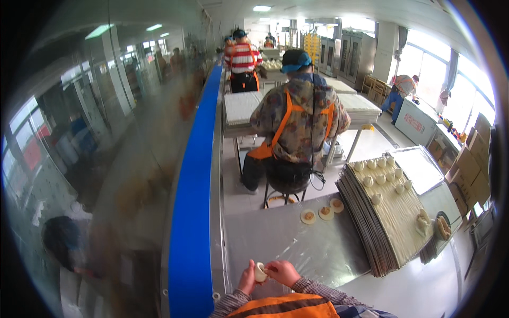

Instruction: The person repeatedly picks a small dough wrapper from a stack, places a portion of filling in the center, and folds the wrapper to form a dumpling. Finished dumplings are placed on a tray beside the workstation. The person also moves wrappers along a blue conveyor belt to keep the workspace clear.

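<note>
Near the table's front edge, my left hand (247, 277) holds a small white dough bun (260, 273) upright. The fingers of my right hand (284, 273) are closed on the bun's right side, pinching its edge. Farther off on the steel table lie three flat round dough wrappers, each with a lump of filling: a left one (308, 217), a middle one (326, 213) and a right one (336, 205). On the right, a stack of trays (395, 228) with a pale ribbed liner carries several shaped buns (380, 179) toward its far end.
A blue conveyor belt (194, 196) runs along the left beside a glass wall. A co-worker (302, 111) sits on a stool just beyond my steel table (281, 238). A crumpled cloth (423, 222) lies on the tray stack, and cardboard boxes (469, 172) stand far right.
</note>
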A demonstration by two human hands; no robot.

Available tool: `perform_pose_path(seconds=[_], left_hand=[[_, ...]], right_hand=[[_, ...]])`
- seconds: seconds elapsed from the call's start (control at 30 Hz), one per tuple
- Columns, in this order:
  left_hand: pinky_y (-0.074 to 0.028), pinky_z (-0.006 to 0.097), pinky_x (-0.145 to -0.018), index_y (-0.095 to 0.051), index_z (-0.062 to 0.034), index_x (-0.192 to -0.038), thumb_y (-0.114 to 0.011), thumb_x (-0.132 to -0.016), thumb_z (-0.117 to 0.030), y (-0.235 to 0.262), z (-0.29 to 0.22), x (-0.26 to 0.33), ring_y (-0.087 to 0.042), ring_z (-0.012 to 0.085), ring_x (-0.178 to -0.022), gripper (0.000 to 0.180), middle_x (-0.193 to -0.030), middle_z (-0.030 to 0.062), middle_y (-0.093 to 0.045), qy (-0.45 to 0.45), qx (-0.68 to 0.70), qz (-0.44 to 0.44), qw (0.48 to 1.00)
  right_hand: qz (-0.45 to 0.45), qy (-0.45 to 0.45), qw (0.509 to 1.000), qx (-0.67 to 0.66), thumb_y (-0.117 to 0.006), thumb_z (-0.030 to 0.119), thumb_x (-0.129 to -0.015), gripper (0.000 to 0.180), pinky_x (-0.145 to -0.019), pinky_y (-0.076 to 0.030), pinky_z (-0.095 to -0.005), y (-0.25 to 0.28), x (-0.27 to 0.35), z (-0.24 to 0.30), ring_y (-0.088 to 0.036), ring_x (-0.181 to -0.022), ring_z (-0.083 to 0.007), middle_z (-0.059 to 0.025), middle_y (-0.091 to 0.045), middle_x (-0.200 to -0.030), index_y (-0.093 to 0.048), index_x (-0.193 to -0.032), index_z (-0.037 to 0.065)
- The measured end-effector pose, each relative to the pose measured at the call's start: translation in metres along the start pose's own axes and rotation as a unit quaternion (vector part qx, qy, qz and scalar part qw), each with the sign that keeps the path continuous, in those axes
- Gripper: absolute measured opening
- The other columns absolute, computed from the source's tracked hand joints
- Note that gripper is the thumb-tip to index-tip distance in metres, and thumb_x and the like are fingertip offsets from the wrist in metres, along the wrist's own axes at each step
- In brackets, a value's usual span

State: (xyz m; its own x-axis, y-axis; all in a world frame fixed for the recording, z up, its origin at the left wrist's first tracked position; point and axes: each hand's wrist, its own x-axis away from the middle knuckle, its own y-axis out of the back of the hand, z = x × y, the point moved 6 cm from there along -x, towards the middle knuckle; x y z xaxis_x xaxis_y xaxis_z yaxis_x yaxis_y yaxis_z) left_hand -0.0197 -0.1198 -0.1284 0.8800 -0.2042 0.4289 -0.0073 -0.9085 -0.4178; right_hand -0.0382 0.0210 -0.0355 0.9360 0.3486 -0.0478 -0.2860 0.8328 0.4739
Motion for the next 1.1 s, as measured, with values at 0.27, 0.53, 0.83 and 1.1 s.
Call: perform_pose_path(seconds=[0.27,0.53,0.83,1.1], left_hand=[[-0.046,0.023,-0.051,-0.059,-0.0071,-0.105,-0.032,-0.096,-0.063,-0.007,-0.033,-0.003,-0.061,0.0109,-0.069,0.063,-0.082,0.0024,-0.062,0.011,0.059,0.014,0.998],[-0.039,0.02,-0.045,-0.057,-0.0085,-0.097,-0.023,-0.097,-0.062,-0.02,-0.065,0.013,-0.055,0.0099,-0.057,0.063,-0.076,0.0026,-0.059,-0.02,-0.039,-0.028,0.999],[-0.039,0.022,-0.045,-0.054,-0.0055,-0.105,-0.025,-0.097,-0.063,-0.022,-0.066,0.018,-0.059,0.0115,-0.064,0.065,-0.079,0.0036,-0.062,-0.062,-0.07,-0.051,0.994],[-0.037,0.02,-0.044,-0.056,-0.0076,-0.105,-0.029,-0.098,-0.059,-0.037,-0.07,0.017,-0.054,0.0091,-0.055,0.059,-0.076,0.0004,-0.059,-0.124,-0.072,-0.045,0.989]], right_hand=[[0.039,-0.124,0.978,-0.164,-0.066,0.008,-0.082,0.014,-0.058,-0.05,-0.0302,-0.009,-0.019,-0.009,-0.064,-0.068,-0.012,-0.0085,-0.067,-0.077,-0.065,-0.095,0.001],[-0.019,0.018,0.997,-0.073,-0.066,0.003,-0.081,0.011,-0.058,-0.051,-0.0288,0.011,-0.029,0.038,-0.065,-0.066,-0.019,-0.008,-0.065,-0.077,-0.063,-0.09,-0.001],[-0.044,0.151,0.987,0.04,-0.065,0.003,-0.083,0.013,-0.061,-0.051,-0.0271,0.017,-0.024,0.047,-0.063,-0.065,-0.0131,-0.0074,-0.064,-0.076,-0.063,-0.095,-0.003],[0.009,-0.086,0.977,-0.197,-0.066,0.001,-0.079,0.02,-0.061,-0.051,-0.0279,0.018,-0.024,0.013,-0.062,-0.064,-0.0159,-0.0078,-0.064,-0.077,-0.064,-0.099,0.0]])
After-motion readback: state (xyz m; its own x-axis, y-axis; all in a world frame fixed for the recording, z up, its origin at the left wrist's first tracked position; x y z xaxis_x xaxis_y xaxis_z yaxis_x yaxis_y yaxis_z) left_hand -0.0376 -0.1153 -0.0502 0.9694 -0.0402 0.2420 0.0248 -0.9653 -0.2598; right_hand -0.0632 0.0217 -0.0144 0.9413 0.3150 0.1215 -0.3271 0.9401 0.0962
